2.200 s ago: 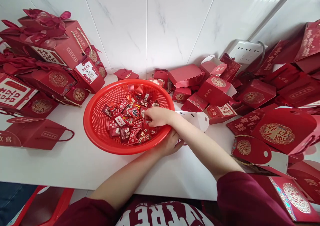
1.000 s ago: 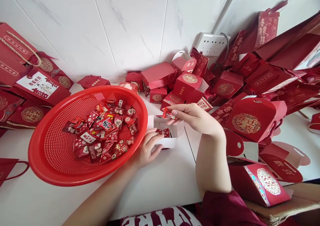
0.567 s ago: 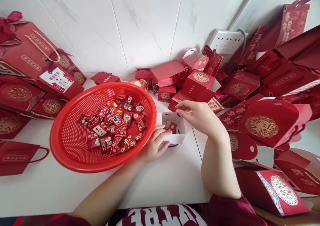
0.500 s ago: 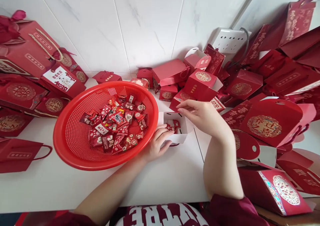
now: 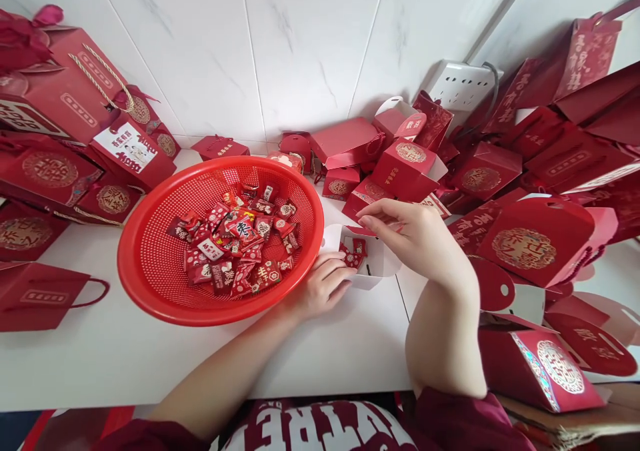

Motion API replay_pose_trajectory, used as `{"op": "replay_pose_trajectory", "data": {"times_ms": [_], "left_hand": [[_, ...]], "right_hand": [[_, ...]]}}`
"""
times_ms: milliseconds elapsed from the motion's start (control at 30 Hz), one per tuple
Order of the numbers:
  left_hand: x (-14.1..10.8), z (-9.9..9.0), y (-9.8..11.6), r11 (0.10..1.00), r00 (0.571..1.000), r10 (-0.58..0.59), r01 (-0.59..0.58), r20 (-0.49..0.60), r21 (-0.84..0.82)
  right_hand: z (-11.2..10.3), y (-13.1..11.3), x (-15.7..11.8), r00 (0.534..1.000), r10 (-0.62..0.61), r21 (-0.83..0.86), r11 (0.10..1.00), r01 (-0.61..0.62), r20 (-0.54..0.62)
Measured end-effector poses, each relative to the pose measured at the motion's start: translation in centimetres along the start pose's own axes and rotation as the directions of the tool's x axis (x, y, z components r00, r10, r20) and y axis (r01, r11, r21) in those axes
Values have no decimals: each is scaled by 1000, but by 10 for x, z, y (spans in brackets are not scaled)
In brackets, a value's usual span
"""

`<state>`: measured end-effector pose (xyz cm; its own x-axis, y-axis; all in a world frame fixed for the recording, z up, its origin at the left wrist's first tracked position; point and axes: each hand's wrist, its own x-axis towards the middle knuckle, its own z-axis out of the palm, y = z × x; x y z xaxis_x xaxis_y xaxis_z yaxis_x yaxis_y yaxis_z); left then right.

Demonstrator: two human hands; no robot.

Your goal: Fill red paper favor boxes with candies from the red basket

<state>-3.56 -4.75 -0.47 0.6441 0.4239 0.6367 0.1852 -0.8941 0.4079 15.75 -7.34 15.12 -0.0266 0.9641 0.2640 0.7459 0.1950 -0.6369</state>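
Note:
A small open candy box [image 5: 371,280], white inside, stands on the white table with a few red-wrapped candies [image 5: 353,254] in it. My left hand [image 5: 326,284] has its fingers bent over the near left side of this box, steadying it. Thumb and fingertips of my right hand [image 5: 407,234] are pinched together at the box's far red flap. To the left, touching or almost touching my left hand, a red plastic basket [image 5: 150,298] holds a heap of wrapped candies [image 5: 240,238].
Red gift boxes [image 5: 410,171] crowd the back and right of the table. More red boxes and bags [image 5: 50,171] are stacked at left. A white power strip [image 5: 463,84] leans on the tiled wall [image 5: 310,38]. One red handled box [image 5: 40,298] lies at the left edge.
The whole view has shifted slightly. The candy box looks turned a little, with its near wall opened wider. My left hand has slid along the box's near side; my right hand stays at its far edge.

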Motion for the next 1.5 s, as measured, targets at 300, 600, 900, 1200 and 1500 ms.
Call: {"op": "replay_pose_trajectory", "data": {"times_ms": [300, 600, 900, 1200, 1500], "left_hand": [[1, 2, 1, 999, 999, 7, -8, -44, -31], [-3, 6, 3, 999, 999, 5, -3, -46, 35], [3, 13, -1, 994, 997, -8, 17, -81, 111], [0, 15, -4, 1000, 996, 0, 0, -91, 0], [-3, 7, 3, 986, 996, 6, 9, -85, 168]], "right_hand": [[-7, -4, -8, 998, -8, -80, 997, 2, -63], [-4, -2, -9, 1000, -14, -85, 996, 13, -13], [9, -11, 2, 993, -68, -24, 997, 71, 93], [69, -48, 99, 725, -448, 250, 894, 372, 523], [167, -93, 170, 701, -427, 109, 886, 451, 571]]}}
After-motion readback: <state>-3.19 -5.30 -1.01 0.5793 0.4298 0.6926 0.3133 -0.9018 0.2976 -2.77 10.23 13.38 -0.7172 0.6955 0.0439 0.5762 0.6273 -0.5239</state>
